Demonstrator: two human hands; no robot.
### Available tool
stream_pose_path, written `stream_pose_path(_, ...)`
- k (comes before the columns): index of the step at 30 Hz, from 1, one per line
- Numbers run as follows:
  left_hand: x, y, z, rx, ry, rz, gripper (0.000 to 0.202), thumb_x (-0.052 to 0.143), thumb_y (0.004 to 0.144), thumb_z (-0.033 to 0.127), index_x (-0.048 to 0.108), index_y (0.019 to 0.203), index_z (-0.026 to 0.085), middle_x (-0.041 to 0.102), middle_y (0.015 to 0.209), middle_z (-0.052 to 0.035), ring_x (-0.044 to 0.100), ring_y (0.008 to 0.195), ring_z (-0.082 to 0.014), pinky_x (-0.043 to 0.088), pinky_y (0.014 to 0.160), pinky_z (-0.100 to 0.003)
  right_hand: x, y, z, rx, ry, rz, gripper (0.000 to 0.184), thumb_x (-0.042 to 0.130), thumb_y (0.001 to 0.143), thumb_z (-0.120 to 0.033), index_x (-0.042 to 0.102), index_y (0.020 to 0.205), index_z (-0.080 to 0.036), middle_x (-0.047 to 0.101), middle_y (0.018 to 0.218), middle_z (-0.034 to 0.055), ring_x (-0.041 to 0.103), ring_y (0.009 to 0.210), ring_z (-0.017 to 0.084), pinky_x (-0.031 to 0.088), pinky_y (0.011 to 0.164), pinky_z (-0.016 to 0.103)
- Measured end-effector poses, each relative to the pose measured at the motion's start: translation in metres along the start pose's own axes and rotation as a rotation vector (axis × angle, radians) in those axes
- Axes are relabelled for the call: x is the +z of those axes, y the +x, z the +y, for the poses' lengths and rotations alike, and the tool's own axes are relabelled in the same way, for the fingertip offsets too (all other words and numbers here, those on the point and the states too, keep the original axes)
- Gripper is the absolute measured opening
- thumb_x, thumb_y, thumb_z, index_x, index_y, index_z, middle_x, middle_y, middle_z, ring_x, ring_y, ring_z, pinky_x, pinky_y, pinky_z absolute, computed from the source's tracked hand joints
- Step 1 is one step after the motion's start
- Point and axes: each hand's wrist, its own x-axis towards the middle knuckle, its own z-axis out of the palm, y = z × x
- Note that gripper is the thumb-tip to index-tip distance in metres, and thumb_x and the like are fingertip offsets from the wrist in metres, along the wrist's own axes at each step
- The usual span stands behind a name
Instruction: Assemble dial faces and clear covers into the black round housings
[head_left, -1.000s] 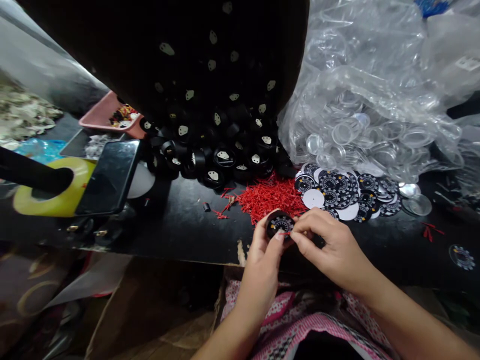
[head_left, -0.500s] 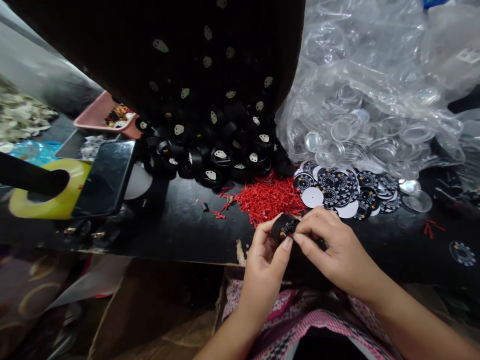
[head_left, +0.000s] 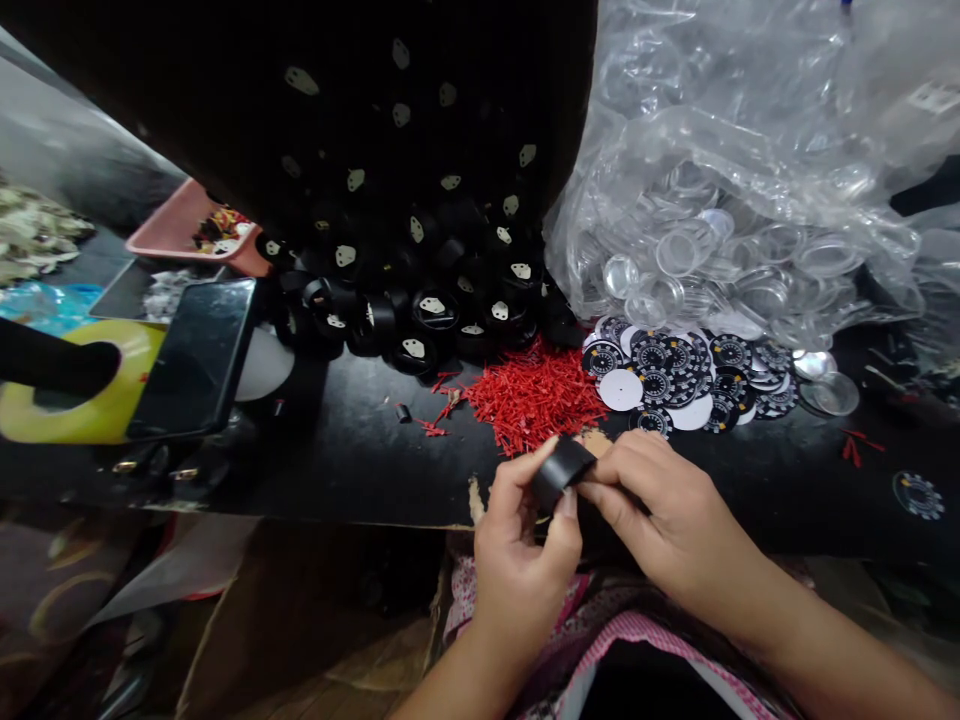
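Observation:
A short black round gauge case point(head_left: 561, 470) is held over the front edge of the bench, its side wall facing me and its dial face turned out of sight. My left hand point(head_left: 525, 550) grips it between thumb and fingers. At its right edge, the fingertips of my right hand point(head_left: 660, 500) are closed on the rim; whether a small part is also between them is hidden. Just behind the hands lies a heap of thin red pointers point(head_left: 536, 395). Printed black dials point(head_left: 667, 370), some turned white side up, are piled to the right of it.
Many black cases point(head_left: 435, 300) spill from a large dark container point(head_left: 337, 60). A plastic bag point(head_left: 720, 160) of clear round covers sits back right. Leftward are a phone point(head_left: 195, 360), a yellow tape roll point(head_left: 142, 370) and a pink tray point(head_left: 161, 225). One dial point(head_left: 919, 495) lies far right.
The case has tipped in my hands, so its dial face with a red pointer, visible before, is now turned away and its plain side shows. The whole view has shifted slightly.

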Motion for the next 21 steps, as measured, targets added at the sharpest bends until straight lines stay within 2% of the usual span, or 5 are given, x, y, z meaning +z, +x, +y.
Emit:
stream_pose_path(5,-0.006,0.005,-0.003,0.036,0.110,-0.004,0.028,0.069,0.083,0.021,0.070,0.110,0.029,0.075,0.105,-0.0018,0.070,0.098,-0.0207,0.054,0.091,-0.034,0.002,0.001,-0.002,0.056,0.009,0.025,0.021,0.051,0.097,-0.019,0.054,0.076,-0.022,0.061,0.074,0.0006,0.053,0.071,0.016,0.041,0.068,0.031)
stream_pose_path(11,-0.001,0.015,0.004,-0.375,-0.249,-0.162,0.031,0.068,0.083,0.029,0.068,0.114,0.026,0.074,0.117,-0.0048,0.067,0.112,-0.0229,0.051,0.100,-0.037,-0.003,0.010,0.009,-0.070,-0.112,0.060,0.012,0.055,0.094,-0.018,0.062,0.085,-0.019,0.065,0.079,0.0021,0.057,0.074,0.017,0.040,0.072,0.033)
stream_pose_path(13,0.000,0.016,0.006,-0.418,-0.314,-0.134,0.036,0.070,0.081,0.027,0.069,0.117,0.027,0.072,0.123,-0.0048,0.064,0.119,-0.0237,0.047,0.106,-0.038,-0.004,0.014,0.013,-0.159,-0.207,0.061,0.012,0.053,0.095,-0.016,0.065,0.096,-0.016,0.067,0.087,0.0060,0.059,0.082,0.020,0.039,0.076,0.035)
stream_pose_path(17,0.000,0.016,0.004,-0.422,-0.259,-0.126,0.036,0.070,0.083,0.033,0.071,0.119,0.030,0.065,0.136,-0.0048,0.057,0.130,-0.0260,0.041,0.113,-0.040,0.000,0.021,0.017,-0.243,-0.391,0.042,0.017,0.050,0.094,-0.013,0.063,0.082,-0.014,0.064,0.078,0.0062,0.055,0.074,0.020,0.036,0.072,0.035)
stream_pose_path(21,0.002,0.013,-0.004,-0.573,-0.393,-0.089,0.034,0.073,0.081,0.043,0.074,0.113,0.031,0.068,0.132,-0.0059,0.060,0.126,-0.0299,0.050,0.105,-0.043,0.003,0.024,0.009,-0.243,-0.413,0.075,0.021,0.046,0.092,-0.012,0.059,0.075,-0.016,0.059,0.072,0.0046,0.051,0.069,0.018,0.038,0.071,0.034)
